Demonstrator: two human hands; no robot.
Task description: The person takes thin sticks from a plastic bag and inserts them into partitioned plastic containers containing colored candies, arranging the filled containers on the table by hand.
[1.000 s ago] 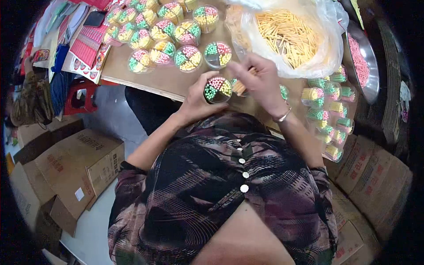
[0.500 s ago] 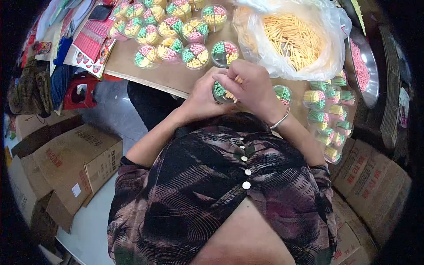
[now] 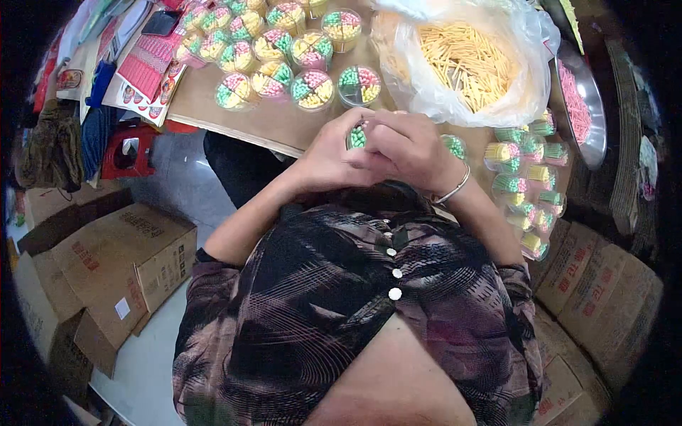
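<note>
My left hand [image 3: 331, 155] is wrapped round a clear round cup [image 3: 356, 137] at the table's front edge; green sticks show inside it. Over the cup's right part lies my right hand [image 3: 412, 145], its fingers curled and covering most of the opening. Whatever the right fingers hold is hidden. Just beyond the hands stands a divided cup [image 3: 359, 86] with pink, green and yellow sticks. Another cup with green sticks [image 3: 453, 146] is right of my right hand.
Several filled cups [image 3: 312, 89] stand at the back left. A plastic bag of yellow sticks [image 3: 465, 60] is at the back, beside a metal bowl of pink sticks [image 3: 579, 106]. More cups [image 3: 509, 186] lie at the right. Cardboard boxes [image 3: 106, 263] flank me.
My right hand came in from the right with light sticks and now closes over the held cup. The sticks seen in its fingers are now hidden.
</note>
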